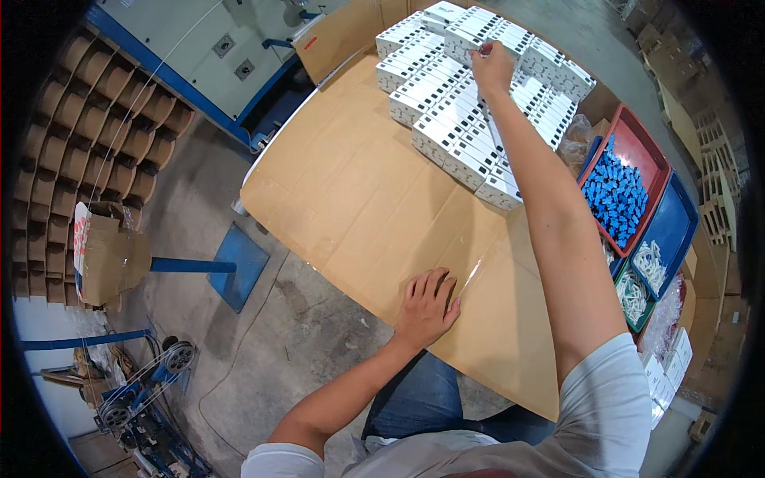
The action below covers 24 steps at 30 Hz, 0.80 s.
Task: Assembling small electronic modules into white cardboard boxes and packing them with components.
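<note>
Resting the left hand (428, 309) palm down by the near edge of the cardboard (358, 191), fingers loosely apart; stretching the right arm (558, 215) forward past the red tray (639, 142) of blue pieces (615, 195); bending the right hand (492, 70) down at the white boxes (442, 127), packed in rows below and around it; cannot tell whether clamped on one.

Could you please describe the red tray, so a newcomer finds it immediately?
Start from the cardboard-covered table and its rows of white boxes at the far end. To the right of these boxes lies the red tray. Unlike the neighbouring blue tray, which holds white items, it carries a heap of small blue pieces.
</note>
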### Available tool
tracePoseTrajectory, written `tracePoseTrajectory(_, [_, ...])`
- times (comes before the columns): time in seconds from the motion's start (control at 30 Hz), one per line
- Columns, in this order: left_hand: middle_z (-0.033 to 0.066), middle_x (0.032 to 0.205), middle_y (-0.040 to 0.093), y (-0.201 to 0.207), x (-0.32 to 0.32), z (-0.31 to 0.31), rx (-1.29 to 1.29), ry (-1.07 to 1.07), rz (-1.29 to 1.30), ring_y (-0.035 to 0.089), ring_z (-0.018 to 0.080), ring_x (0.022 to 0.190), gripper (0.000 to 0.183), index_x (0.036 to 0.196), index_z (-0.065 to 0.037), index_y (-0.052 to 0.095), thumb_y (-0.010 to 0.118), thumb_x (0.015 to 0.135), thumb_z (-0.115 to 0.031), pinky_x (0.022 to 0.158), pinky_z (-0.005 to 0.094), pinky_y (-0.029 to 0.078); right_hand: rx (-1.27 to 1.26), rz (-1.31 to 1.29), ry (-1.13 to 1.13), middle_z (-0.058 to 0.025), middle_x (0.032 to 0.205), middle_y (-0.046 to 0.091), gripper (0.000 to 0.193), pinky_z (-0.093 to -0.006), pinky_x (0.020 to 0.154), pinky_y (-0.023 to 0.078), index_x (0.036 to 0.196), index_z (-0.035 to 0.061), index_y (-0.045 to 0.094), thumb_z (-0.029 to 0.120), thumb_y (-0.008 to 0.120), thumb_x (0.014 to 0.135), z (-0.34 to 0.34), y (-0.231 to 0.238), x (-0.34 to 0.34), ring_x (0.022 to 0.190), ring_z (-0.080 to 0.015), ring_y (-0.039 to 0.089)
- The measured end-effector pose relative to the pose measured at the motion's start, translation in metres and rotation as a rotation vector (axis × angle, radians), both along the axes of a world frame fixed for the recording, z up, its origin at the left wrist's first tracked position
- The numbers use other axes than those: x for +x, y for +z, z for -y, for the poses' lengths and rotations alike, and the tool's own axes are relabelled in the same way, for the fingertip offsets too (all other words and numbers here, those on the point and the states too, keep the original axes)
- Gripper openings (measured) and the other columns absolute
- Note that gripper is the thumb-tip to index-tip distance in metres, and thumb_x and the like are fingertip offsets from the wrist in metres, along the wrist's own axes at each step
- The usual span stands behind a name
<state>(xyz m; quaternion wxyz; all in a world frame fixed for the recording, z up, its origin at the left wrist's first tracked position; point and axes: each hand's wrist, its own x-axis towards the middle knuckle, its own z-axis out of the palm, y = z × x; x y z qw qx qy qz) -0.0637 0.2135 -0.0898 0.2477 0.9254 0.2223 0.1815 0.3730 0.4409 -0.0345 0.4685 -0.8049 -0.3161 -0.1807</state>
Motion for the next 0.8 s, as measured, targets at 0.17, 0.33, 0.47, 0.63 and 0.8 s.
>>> tracePoseTrajectory(0.17, [0.0101, 0.131, 0.054, 0.002, 0.001, 0.001, -0.011, -0.008, -0.015, 0.050, 0.0273, 0.125, 0.038, 0.122, -0.008, 0.060, 0.064, 0.091, -0.030, 0.107, 0.0458, 0.037, 0.057, 0.036, -0.061, -0.0173, 0.091, 0.071, 0.029, -0.0467, 0.083, 0.053, 0.092, 0.0030, 0.064, 0.026, 0.077, 0.082, -0.008, -0.004, 0.001, 0.089, -0.0375, 0.068])
tracePoseTrajectory(0.33, [0.0106, 0.130, 0.054, 0.002, 0.002, 0.001, -0.006, -0.008, -0.020, 0.050, 0.0277, 0.125, 0.038, 0.123, -0.008, 0.060, 0.063, 0.091, -0.029, 0.107, 0.0460, 0.037, 0.026, -0.066, -0.065, -0.0178, 0.090, 0.070, 0.030, -0.0472, 0.082, 0.053, 0.089, 0.0017, 0.063, 0.028, 0.076, 0.082, -0.008, -0.005, 0.003, 0.092, -0.0375, 0.067])
tracePoseTrajectory(0.47, [0.0110, 0.131, 0.054, 0.006, 0.002, 0.002, 0.002, -0.002, -0.025, 0.049, 0.0282, 0.126, 0.039, 0.124, -0.008, 0.059, 0.063, 0.091, -0.029, 0.107, 0.0461, 0.037, 0.054, -0.087, -0.042, -0.0183, 0.089, 0.070, 0.031, -0.0475, 0.082, 0.053, 0.089, 0.0014, 0.063, 0.029, 0.077, 0.082, -0.003, -0.003, -0.003, 0.091, -0.0381, 0.067])
tracePoseTrajectory(0.63, [0.0112, 0.132, 0.054, 0.005, 0.002, 0.003, 0.006, -0.014, -0.019, 0.049, 0.0285, 0.127, 0.039, 0.124, -0.007, 0.059, 0.063, 0.091, -0.029, 0.107, 0.0459, 0.037, -0.003, -0.021, -0.098, -0.0182, 0.088, 0.073, 0.036, -0.0446, 0.078, 0.055, 0.091, 0.0011, 0.067, 0.033, 0.081, 0.081, -0.003, -0.005, -0.004, 0.084, -0.0358, 0.070])
tracePoseTrajectory(0.8, [0.0113, 0.132, 0.053, 0.007, 0.001, 0.003, -0.010, -0.006, -0.018, 0.049, 0.0290, 0.127, 0.040, 0.124, -0.007, 0.059, 0.063, 0.091, -0.029, 0.107, 0.0458, 0.037, -0.028, -0.072, -0.059, -0.0188, 0.089, 0.073, 0.034, -0.0436, 0.079, 0.055, 0.092, 0.0007, 0.068, 0.032, 0.079, 0.081, -0.007, 0.002, -0.005, 0.085, -0.0362, 0.071])
